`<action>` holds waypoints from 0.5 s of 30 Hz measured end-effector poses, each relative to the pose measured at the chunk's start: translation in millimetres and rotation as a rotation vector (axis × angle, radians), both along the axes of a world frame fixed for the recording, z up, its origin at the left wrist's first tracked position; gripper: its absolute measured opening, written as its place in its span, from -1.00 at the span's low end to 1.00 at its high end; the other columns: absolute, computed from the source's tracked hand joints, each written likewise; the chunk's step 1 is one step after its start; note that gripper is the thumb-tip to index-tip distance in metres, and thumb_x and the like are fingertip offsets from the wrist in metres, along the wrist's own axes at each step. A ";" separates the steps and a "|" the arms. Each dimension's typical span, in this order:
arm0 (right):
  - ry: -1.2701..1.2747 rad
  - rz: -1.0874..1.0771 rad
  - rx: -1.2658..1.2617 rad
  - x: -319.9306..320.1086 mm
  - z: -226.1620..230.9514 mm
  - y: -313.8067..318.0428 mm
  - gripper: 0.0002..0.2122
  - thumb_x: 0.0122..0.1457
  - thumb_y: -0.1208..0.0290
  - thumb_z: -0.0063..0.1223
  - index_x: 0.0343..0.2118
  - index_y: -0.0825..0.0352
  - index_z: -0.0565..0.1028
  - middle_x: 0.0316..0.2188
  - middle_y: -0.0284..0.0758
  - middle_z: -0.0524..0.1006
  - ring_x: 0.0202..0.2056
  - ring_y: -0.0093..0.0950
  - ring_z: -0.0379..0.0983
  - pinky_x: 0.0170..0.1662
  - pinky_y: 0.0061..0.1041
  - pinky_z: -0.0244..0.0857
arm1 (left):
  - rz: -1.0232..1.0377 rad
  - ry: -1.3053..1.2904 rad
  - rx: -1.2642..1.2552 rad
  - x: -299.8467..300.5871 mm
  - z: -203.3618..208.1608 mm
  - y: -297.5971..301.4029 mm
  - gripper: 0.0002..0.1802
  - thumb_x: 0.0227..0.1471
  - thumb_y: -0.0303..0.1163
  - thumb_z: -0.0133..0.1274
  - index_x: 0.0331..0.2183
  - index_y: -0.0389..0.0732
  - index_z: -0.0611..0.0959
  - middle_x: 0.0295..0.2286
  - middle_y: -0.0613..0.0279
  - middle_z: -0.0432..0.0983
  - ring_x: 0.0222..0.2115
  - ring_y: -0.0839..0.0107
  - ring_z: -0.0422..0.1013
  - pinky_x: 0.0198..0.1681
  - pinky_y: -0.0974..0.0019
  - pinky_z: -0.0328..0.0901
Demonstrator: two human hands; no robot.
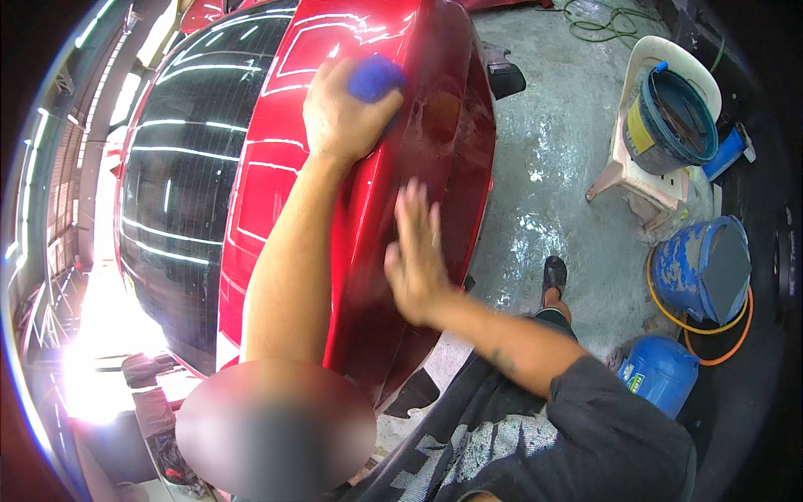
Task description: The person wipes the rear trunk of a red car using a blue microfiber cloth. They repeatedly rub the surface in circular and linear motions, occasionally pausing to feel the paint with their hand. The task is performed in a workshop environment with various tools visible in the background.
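Note:
A red car (447, 109) stands in front of me, its dark rear window (180, 180) to the left and its glossy trunk lid (276, 180) in the middle. My left hand (343, 113) is closed around a blue-purple cloth or sponge (376, 79) and rests on the trunk lid near its edge. Lower down, my right hand (416, 259) is beside the car's rear face, fingers stretched out and slightly blurred. Nothing shows in it. Whether its palm touches the paint, I cannot tell.
A white plastic chair (644, 171) at the right carries a dark bucket (682, 117). Below it stand a worn blue drum (682, 268) with a yellow-orange hose (711, 329) and a blue tank (669, 368). A green hose (602, 32) lies on the shiny grey floor (544, 167).

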State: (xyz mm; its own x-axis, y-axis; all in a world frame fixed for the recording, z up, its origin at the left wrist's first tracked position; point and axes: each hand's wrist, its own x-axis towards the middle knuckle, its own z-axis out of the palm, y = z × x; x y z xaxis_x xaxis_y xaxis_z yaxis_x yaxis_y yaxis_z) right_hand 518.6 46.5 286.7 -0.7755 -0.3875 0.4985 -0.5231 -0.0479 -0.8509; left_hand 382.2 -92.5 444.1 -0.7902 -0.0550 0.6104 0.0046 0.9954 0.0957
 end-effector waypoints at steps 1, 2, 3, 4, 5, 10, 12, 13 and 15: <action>0.039 -0.086 -0.047 -45.3 6.8 -11.9 -0.35 0.52 0.24 -0.36 0.53 0.48 -0.15 0.55 0.18 -0.21 0.55 0.17 -0.32 0.50 0.26 -0.44 | 0.011 0.000 -0.020 3.9 0.7 -0.9 -0.41 -0.16 -0.02 0.44 -0.18 -0.25 0.72 -0.22 -0.06 0.60 -0.16 -0.10 0.57 -0.04 -0.06 0.44; -0.013 -0.159 -0.064 -92.5 12.8 -22.1 -0.38 0.56 0.18 -0.40 0.53 0.45 -0.09 0.55 0.11 -0.14 0.56 0.10 -0.27 0.51 0.21 -0.40 | 0.027 -0.022 -0.021 2.7 0.3 1.0 -0.39 -0.15 0.00 0.44 -0.17 -0.26 0.72 -0.21 -0.07 0.61 -0.15 -0.10 0.57 -0.03 -0.05 0.44; -0.044 -0.223 -0.075 -141.6 11.0 -31.0 -0.39 0.58 0.11 -0.44 0.52 0.42 -0.03 0.55 0.05 -0.08 0.56 0.03 -0.24 0.52 0.17 -0.36 | 0.038 -0.027 -0.015 -1.8 1.3 4.5 -0.39 -0.16 0.00 0.44 -0.17 -0.26 0.72 -0.21 -0.07 0.61 -0.15 -0.10 0.57 -0.03 -0.05 0.44; -0.120 -0.220 -0.060 -173.6 17.0 -30.1 -0.38 0.59 0.07 -0.45 0.51 0.42 0.00 0.54 0.06 -0.05 0.56 0.02 -0.22 0.52 0.16 -0.35 | 0.052 -0.036 -0.010 -4.6 2.4 6.4 -0.39 -0.16 0.00 0.44 -0.17 -0.26 0.72 -0.20 -0.06 0.62 -0.14 -0.10 0.57 -0.03 -0.05 0.44; -0.164 -0.215 -0.044 -170.5 22.4 -29.1 -0.39 0.59 0.08 -0.47 0.52 0.42 -0.02 0.55 0.04 -0.06 0.56 0.02 -0.24 0.53 0.15 -0.35 | 0.061 -0.039 -0.006 -6.6 2.5 6.4 -0.39 -0.16 0.00 0.44 -0.17 -0.26 0.72 -0.20 -0.06 0.62 -0.14 -0.10 0.57 -0.02 -0.05 0.44; -0.108 0.091 -0.065 41.1 11.6 4.3 -0.29 0.54 0.05 -0.41 0.53 0.46 -0.19 0.54 0.22 -0.26 0.54 0.21 -0.39 0.49 0.27 -0.53 | 0.014 -0.046 -0.020 2.4 0.6 2.4 -0.38 -0.16 0.00 0.44 -0.14 -0.23 0.71 -0.20 -0.04 0.59 -0.16 -0.07 0.58 -0.05 -0.04 0.45; -0.067 0.139 -0.036 40.5 9.8 9.4 -0.28 0.52 0.10 -0.33 0.53 0.47 -0.20 0.54 0.24 -0.27 0.54 0.23 -0.41 0.49 0.27 -0.56 | 0.015 -0.044 -0.016 1.8 0.5 4.2 -0.39 -0.16 -0.01 0.44 -0.15 -0.22 0.71 -0.22 -0.04 0.59 -0.16 -0.07 0.57 -0.06 -0.04 0.45; -0.045 0.070 -0.031 7.7 11.5 1.1 -0.30 0.53 0.14 -0.33 0.54 0.46 -0.19 0.54 0.23 -0.26 0.55 0.21 -0.39 0.49 0.27 -0.54 | 0.020 -0.045 -0.017 3.1 1.4 2.5 -0.40 -0.17 -0.01 0.44 -0.15 -0.22 0.71 -0.23 -0.04 0.58 -0.16 -0.08 0.57 -0.06 -0.04 0.45; -0.033 -0.113 -0.092 -83.4 18.3 -21.1 -0.39 0.58 0.19 -0.41 0.53 0.44 -0.12 0.56 0.09 -0.18 0.56 0.06 -0.31 0.52 0.20 -0.43 | 0.009 -0.031 -0.013 0.4 -0.1 1.6 -0.43 -0.16 -0.01 0.43 -0.20 -0.22 0.70 -0.25 -0.05 0.58 -0.19 -0.09 0.56 -0.08 -0.06 0.44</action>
State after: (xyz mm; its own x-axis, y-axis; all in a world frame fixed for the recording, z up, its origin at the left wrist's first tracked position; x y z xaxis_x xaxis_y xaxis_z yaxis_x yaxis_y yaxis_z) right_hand 435.2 25.4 304.9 -0.8280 -0.2505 0.5016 -0.5016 -0.0685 -0.8624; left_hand 382.5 -90.9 444.0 -0.8083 -0.0546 0.5862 -0.0072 0.9965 0.0828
